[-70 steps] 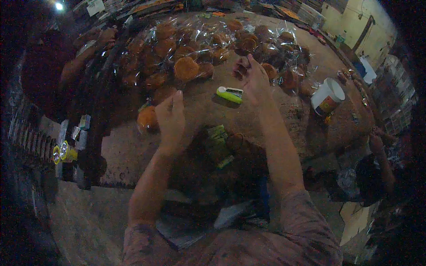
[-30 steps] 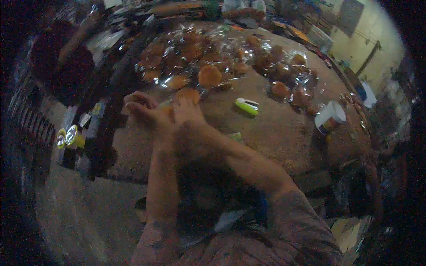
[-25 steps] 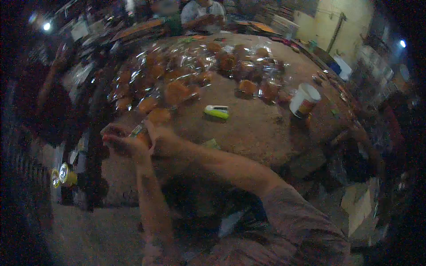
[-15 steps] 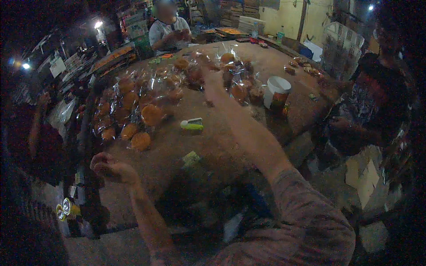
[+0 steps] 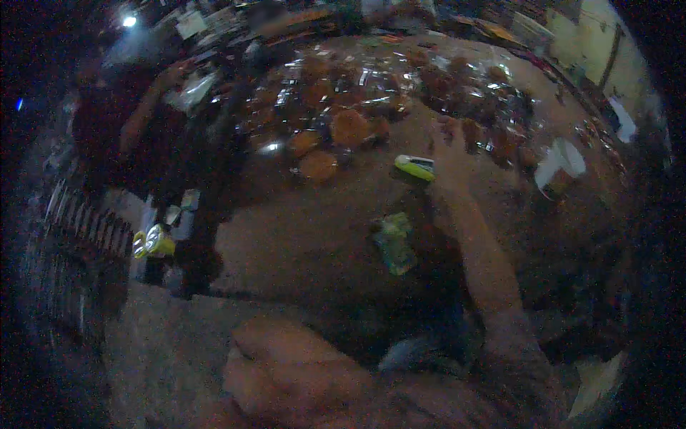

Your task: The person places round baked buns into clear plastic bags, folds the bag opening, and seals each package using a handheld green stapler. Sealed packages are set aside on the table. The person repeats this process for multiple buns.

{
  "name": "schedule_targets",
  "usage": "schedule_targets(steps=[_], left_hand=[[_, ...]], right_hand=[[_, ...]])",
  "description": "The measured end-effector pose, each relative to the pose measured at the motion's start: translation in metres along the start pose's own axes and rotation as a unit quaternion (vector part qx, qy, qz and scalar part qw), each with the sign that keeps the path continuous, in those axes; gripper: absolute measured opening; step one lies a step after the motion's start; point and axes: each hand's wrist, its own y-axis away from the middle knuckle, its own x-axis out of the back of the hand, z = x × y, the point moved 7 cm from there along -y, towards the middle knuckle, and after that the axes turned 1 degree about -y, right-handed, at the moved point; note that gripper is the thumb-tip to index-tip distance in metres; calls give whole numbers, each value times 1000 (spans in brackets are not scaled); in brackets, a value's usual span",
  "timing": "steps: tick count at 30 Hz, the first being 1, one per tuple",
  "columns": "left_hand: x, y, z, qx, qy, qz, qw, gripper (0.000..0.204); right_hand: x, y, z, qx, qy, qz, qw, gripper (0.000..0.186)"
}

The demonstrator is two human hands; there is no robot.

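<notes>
Head view: the left arm has withdrawn off the table's near edge, its hand indistinct and grip undeterminable, leaving only the right hand, too blurred to confirm any grasp, between the lime-green stapler and plastic-bagged buns toward the far edge.

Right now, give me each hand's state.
Left hand: cannot be told; indistinct, arm low in view.
Right hand: beside wrapped brown rounds, too blurred to tell.

Wears dk. brownish shirt w/ short slvs. (blurry).
</notes>
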Motion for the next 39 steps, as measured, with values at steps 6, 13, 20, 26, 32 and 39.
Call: schedule_targets(steps=[6,13,20,26,32,39], left_hand=[[-9,-15,-4,14,0,-14,1000,34],[-4,-10,-17,34,5,-2,999,33],[-7,-9,-18,42,12,-8,999,35],[-9,-12,-16,47,12,-10,999,39],[-11,-12,-19,55,20,-10,998,44],[-5,-20,-11,47,38,-12,998,50]], right_hand=[[-10,8,-9,25,6,-2,1000,32],[-18,25,-32,138,44,-61,988,31],[-33,32,-35,207,62,-68,974,27],[-32,34,-34,163,85,-73,980,20],[-39,37,-35,152,83,-124,977,32],[-135,51,12,-101,217,-428,872,46]])
